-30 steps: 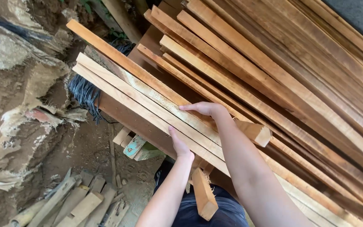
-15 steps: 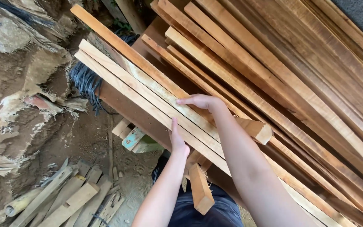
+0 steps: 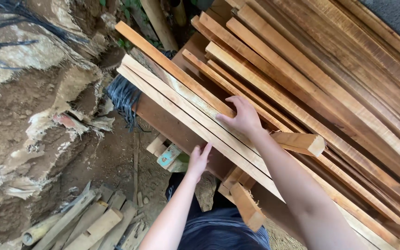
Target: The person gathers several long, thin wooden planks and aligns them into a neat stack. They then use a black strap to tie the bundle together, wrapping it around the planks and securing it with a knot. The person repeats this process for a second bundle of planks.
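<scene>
- Stack of long wooden slats (image 3: 348,92) spread beyond the right fingertips, slanting from upper left to lower right.
- Pale planks (image 3: 181,99) directly under the right fingers, their near edge against the left fingertips.
- Right hand (image 3: 241,118) flat on top of the planks, fingers slightly spread, gripping nothing.
- Left hand (image 3: 199,157) below the plank edge, fingers together, pressing up against it.
- Short wood offcuts (image 3: 98,222) on the dirt ground, well below the left fingers.
</scene>
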